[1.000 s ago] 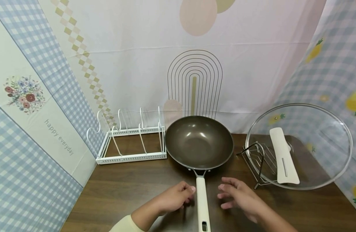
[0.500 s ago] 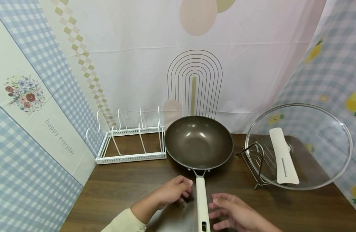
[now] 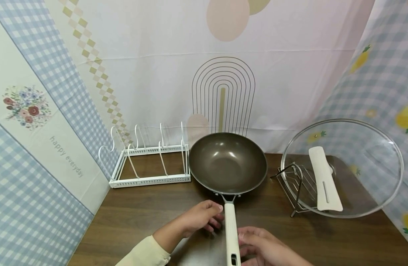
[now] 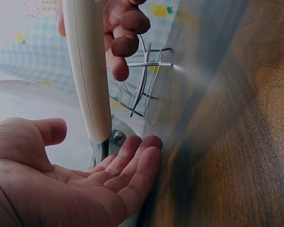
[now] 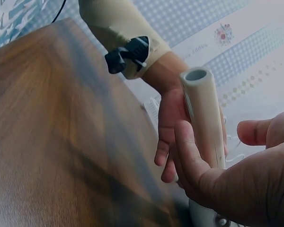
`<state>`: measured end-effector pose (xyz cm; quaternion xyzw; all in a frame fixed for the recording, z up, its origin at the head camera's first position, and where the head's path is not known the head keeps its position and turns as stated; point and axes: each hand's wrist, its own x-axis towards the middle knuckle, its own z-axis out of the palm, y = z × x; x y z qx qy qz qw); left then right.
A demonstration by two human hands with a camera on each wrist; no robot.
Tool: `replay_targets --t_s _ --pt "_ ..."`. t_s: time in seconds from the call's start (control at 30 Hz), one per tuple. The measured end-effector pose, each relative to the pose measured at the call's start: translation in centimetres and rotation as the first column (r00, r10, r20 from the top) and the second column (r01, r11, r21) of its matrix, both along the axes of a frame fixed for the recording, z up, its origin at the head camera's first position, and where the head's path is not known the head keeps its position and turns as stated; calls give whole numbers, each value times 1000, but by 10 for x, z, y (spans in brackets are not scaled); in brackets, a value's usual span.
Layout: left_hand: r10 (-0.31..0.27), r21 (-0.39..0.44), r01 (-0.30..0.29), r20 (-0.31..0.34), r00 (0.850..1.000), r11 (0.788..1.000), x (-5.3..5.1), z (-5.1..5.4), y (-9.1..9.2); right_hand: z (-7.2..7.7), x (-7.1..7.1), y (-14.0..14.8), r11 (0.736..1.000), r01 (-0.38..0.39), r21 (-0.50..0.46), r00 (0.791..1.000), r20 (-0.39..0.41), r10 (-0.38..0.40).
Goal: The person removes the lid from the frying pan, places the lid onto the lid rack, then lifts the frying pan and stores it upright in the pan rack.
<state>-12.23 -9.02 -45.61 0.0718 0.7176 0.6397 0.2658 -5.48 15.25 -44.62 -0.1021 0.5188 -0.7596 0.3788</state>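
Observation:
A dark-coated wok [image 3: 228,162] with a cream handle [image 3: 231,229] stands mid-table, its handle pointing toward me. To the left of the handle is my left hand [image 3: 200,218], its fingers loosely bent and the thumb near the handle's upper part. My right hand [image 3: 261,245] lies close on the other side, lower down. In the left wrist view the thumb and fingers of my left hand [image 4: 80,179] are spread apart beneath the handle [image 4: 87,61]. The right wrist view has my right hand [image 5: 255,184] beside the handle [image 5: 206,113], thumb apart from it; whether its fingers touch is unclear.
Left of the wok sits a white rack [image 3: 150,181] with upright wire dividers. At right, a metal wire stand [image 3: 298,192] holds a large glass lid [image 3: 366,184] with a cream handle piece [image 3: 325,181]. Patterned cloth [image 3: 273,88] hangs behind the wooden table [image 3: 140,207].
My right hand has moved left and down, closer to the wok's handle. The left hand has shifted slightly upward beside it. The wok, rack and lid have stayed in place.

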Motion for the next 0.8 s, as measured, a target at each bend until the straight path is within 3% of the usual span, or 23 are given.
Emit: replay_targets --t_s 0.4,0.8 --pt "-23 40 22 28 999 999 -5 -1 6 1 2 -11 1000 -16 -4 999 51 16" --pt "-43 52 40 48 998 998 -6 -1 12 -5 2 -21 1000 -24 7 1000 2 24"
